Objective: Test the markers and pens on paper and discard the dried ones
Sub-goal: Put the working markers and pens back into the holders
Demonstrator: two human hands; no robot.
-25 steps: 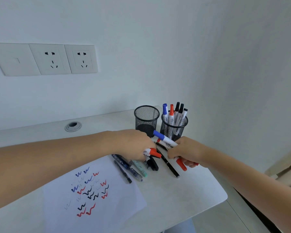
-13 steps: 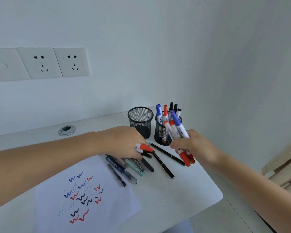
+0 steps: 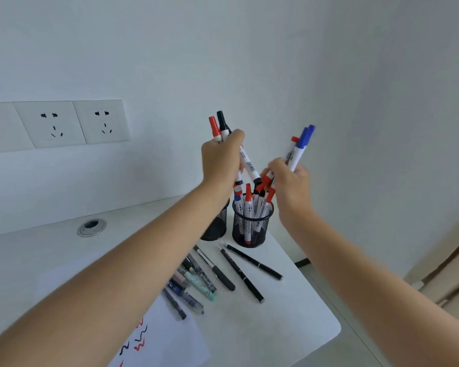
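- Left hand (image 3: 219,160) is gripping a bunch of markers (image 3: 224,131), red and black caps pointing up, raised above the mesh cups.
- Right hand (image 3: 289,181) is clutching blue-capped markers (image 3: 298,149), tilted right, above the right mesh cup (image 3: 251,229), which is holding more markers.
- Pens (image 3: 223,274) are lying loose on the desk (image 3: 289,327) beside the scribbled paper (image 3: 164,340).

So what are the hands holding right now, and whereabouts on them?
Both hold capped markers by mid-barrel: the left hand a red-and-black bunch, the right hand a bunch with blue caps.
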